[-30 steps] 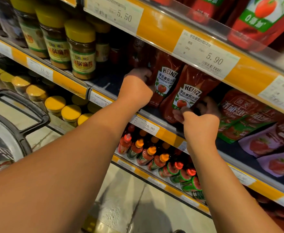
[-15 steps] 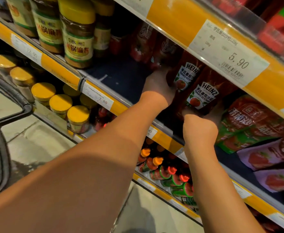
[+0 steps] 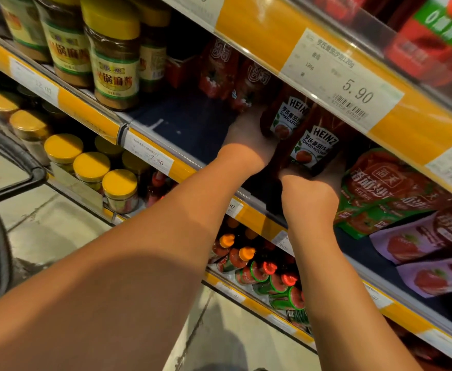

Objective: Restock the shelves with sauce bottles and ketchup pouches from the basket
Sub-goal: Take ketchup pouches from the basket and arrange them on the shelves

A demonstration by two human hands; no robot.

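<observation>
1. The left hand [image 3: 246, 140] and right hand [image 3: 309, 195] reach into the shelf [image 3: 150, 121]; fingers mostly hidden, grip unclear.
2. Just beyond them stand two Heinz ketchup pouches [image 3: 316, 145], upright and touching both hands.
3. Beside these, other pouches [image 3: 380, 194] already lie stocked.
4. The basket handle [image 3: 10, 167] shows far left; its contents are unseen, so what remains can't be judged.

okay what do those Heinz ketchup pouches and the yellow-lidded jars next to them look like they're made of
Heinz pouches: likely flexible plastic film, glossy; the dark red surface creases and catches light.
Yellow-lidded jars: clear glass or hard plastic, cannot tell which; brown contents show through, paper-like labels, and the lids look like smooth moulded plastic.
</observation>
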